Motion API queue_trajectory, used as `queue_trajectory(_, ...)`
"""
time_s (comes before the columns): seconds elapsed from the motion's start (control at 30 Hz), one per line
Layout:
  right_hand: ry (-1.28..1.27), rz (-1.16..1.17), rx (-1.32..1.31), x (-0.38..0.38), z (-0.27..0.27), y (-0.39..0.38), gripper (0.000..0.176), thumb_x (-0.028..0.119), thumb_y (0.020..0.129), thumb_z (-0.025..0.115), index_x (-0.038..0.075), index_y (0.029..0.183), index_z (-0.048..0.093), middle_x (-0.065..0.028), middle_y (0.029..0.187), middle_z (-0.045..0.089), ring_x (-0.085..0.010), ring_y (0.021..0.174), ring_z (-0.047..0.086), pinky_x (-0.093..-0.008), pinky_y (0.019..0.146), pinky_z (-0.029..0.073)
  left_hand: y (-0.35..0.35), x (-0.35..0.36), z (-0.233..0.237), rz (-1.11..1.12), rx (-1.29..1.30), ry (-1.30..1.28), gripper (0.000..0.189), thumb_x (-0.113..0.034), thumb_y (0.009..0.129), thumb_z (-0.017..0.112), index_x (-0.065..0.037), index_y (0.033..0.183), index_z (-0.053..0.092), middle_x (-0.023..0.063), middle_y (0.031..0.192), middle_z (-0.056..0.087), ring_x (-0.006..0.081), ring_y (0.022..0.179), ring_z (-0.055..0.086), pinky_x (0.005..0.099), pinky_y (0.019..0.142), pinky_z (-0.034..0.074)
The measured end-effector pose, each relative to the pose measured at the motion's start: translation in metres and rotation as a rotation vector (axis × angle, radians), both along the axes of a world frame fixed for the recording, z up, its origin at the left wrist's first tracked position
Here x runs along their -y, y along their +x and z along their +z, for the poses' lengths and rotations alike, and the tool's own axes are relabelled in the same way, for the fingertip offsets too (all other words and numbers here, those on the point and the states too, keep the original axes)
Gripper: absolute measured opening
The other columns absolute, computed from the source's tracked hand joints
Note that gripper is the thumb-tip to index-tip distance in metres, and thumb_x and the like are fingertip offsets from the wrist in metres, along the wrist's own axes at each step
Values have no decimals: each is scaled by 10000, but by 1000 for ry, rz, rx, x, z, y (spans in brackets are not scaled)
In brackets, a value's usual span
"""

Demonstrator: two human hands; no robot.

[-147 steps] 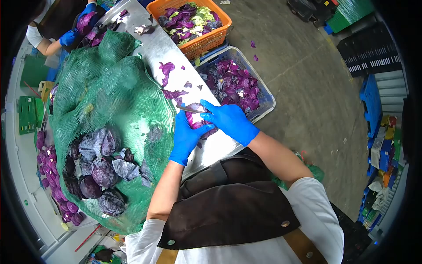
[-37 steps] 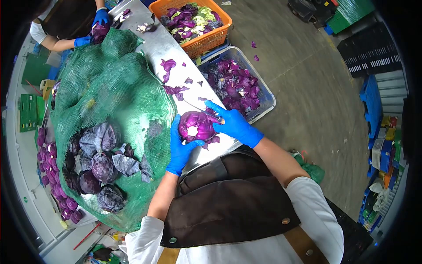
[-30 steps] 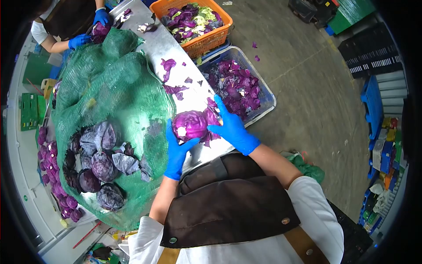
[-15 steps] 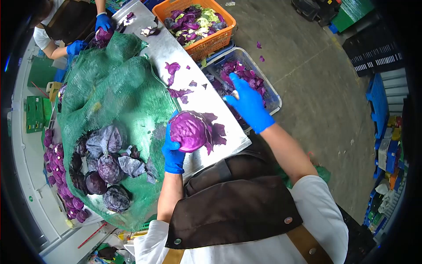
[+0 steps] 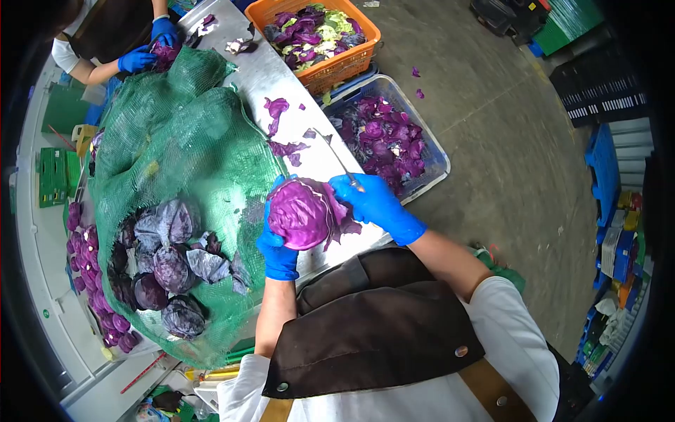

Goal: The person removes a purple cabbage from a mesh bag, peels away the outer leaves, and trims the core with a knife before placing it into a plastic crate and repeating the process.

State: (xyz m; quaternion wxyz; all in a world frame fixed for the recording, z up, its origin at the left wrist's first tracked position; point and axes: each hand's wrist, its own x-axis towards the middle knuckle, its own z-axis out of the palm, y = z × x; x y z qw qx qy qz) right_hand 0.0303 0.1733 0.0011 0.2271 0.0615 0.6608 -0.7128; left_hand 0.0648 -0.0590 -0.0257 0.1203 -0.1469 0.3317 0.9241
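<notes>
My left hand [image 5: 276,243], in a blue glove, is closed round the left side of a red cabbage [image 5: 299,214] above the steel table. Loose outer leaves [image 5: 346,224] stick out from the cabbage's right side. My right hand [image 5: 373,204], gloved in blue too, is closed on a small knife [image 5: 336,156], its thin blade pointing up and left, away from the cabbage. The right fingers are against the leaves at the cabbage's right edge; the fingertips are partly hidden.
A green mesh sack [image 5: 183,133] with several dark cabbages [image 5: 174,269] covers the table's left. Leaf scraps [image 5: 277,112] lie on the steel table [image 5: 256,70]. Beyond stand an orange crate [image 5: 336,69] and a grey crate [image 5: 430,184] of leaves. A co-worker's gloved hands [image 5: 137,60] hold another cabbage.
My right hand has come from over the grey crate back to the cabbage's right side, fingers now closed in. My left hand still holds the cabbage, turned slightly.
</notes>
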Motion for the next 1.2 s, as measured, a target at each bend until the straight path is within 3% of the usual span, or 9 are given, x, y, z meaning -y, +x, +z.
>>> queue_trajectory(0.33, 4, 188, 39, -4, 28, -1, 498, 370, 905, 710, 48, 1275, 627, -49, 689, 632, -102, 574, 606, -271, 485, 482, -13, -10, 17, -93, -44, -57, 1254, -179, 350, 736, 29, 1508, 302, 210, 1510, 402, 367, 1385, 410, 473, 1192, 300)
queue_trajectory(0.43, 121, 132, -202, 0, 8, 7, 477, 261, 877, 706, 28, 1284, 612, -89, 717, 662, -121, 613, 632, -304, 514, 503, -8, -2, -3, -214, -200, -70, 1063, -255, 541, 638, 40, 1508, 312, 216, 1529, 387, 388, 1409, 375, 494, 1203, 265)
queue_trajectory(0.5, 190, 94, -318, 0, -18, 10, 481, 204, 858, 696, 23, 1293, 601, -116, 748, 681, -141, 628, 651, -328, 537, 519, 3, -6, -5, 70, 179, -4, 979, -288, 634, 612, 36, 1508, 312, 218, 1523, 393, 403, 1396, 386, 528, 1192, 272)
queue_trajectory(0.6, 407, 106, -363, -22, -43, 5, 509, 179, 848, 685, 29, 1321, 577, -137, 785, 698, -186, 644, 679, -362, 571, 544, 2, 5, -24, -70, -20, 511, 912, -359, 720, 599, 15, 1506, 327, 220, 1522, 393, 404, 1388, 394, 545, 1178, 290)
queue_trajectory(0.67, 767, 193, -393, -43, -44, -15, 539, 201, 865, 686, 40, 1360, 545, -137, 795, 706, -220, 671, 698, -379, 589, 559, -6, 6, -13, -174, -94, 121, 1036, -285, 594, 724, 2, 1508, 327, 213, 1524, 391, 371, 1391, 398, 492, 1188, 291)
queue_trajectory(0.77, 492, 74, -244, -51, -22, -24, 654, 360, 902, 696, 93, 1448, 453, -189, 1073, 701, -298, 856, 713, -428, 694, 578, -24, 2, 9, -402, -363, -466, 1145, -229, 475, 826, -23, 1497, 352, 178, 1488, 433, 322, 1376, 416, 447, 1189, 299)
queue_trajectory(0.83, 457, 104, -566, -33, -25, -21, 689, 398, 882, 715, 108, 1452, 456, -199, 1142, 677, -306, 893, 705, -415, 768, 565, -33, 0, 8, -559, -509, -845, 1227, -185, 396, 878, -55, 1497, 352, 129, 1455, 456, 290, 1353, 432, 405, 1175, 315)
queue_trajectory(1.07, 418, 208, -331, -15, -30, 0, 396, 404, 861, 727, 74, 1081, 709, -183, 946, 714, -327, 856, 705, -408, 758, 550, 2, -14, -17, -253, -385, -1149, 1195, -40, 498, 841, -77, 1541, 259, 127, 1535, 319, 305, 1400, 372, 416, 1151, 351)
queue_trajectory(1.2, 545, 202, -409, -7, -27, 8, 340, 377, 884, 683, 74, 1036, 699, -186, 864, 703, -365, 787, 695, -435, 700, 550, 36, -26, -7, -164, -86, -937, 1127, -114, 643, 898, -14, 1537, 220, 154, 1533, 335, 290, 1403, 356, 394, 1124, 384)
